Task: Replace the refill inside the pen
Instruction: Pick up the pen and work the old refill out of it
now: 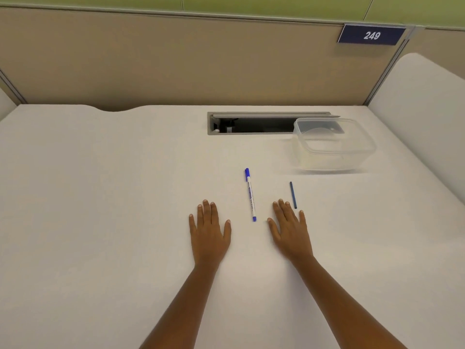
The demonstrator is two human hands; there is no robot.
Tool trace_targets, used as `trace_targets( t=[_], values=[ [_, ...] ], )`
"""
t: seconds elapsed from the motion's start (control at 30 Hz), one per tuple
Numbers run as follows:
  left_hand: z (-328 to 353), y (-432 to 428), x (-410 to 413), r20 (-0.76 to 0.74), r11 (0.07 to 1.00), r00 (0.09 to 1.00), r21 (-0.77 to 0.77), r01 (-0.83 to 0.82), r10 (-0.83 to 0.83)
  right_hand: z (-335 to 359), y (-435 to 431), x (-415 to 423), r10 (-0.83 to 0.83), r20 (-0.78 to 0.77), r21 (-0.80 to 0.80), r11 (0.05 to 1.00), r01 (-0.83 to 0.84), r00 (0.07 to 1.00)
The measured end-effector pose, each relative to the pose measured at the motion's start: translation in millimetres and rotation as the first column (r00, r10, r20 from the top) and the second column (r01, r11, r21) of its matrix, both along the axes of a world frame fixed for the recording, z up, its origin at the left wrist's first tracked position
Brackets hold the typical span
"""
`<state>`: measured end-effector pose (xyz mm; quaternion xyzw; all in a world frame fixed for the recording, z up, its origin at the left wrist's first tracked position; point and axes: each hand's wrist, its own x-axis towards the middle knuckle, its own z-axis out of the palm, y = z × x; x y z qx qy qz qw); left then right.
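Note:
A white pen (250,195) with a blue cap and blue end lies lengthwise on the white desk (100,197), between my two hands. A short dark blue refill (293,195) lies to its right, just beyond the fingertips of my right hand (289,229). My left hand (208,229) rests flat on the desk left of the pen, fingers straight. My right hand also lies flat, palm down, fingers spread. Neither hand holds anything or touches the pen.
A clear plastic container (334,144) stands at the back right, partly over an open cable slot (251,123) in the desk. A beige partition (176,61) with a "249" sign (371,35) closes the back. A white side panel (422,102) rises at the right.

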<state>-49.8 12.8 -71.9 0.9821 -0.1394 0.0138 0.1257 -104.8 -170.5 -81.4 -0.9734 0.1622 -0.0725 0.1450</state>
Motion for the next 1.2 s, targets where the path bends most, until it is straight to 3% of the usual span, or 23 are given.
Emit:
trace_targets(
  t=[0.63,0.87,1.07,1.2],
  values=[
    [3,0,1,-0.076,0.997,0.997,-0.064,-0.034,0.029,10,5,0,-0.007,-0.021,-0.014,1.000,0.007,1.000],
    [3,-1,1,-0.075,0.997,0.996,-0.062,-0.047,0.042,16,22,12,0.080,0.187,-0.045,0.996,-0.073,0.979],
    [3,-2,1,-0.092,0.997,0.995,-0.050,-0.054,0.049,21,28,26,0.069,0.125,-0.155,0.987,-0.049,0.990],
    [3,-2,1,-0.083,0.998,0.995,-0.033,-0.054,0.052,24,32,29,0.026,0.096,-0.086,0.996,-0.018,0.995]
  ],
)
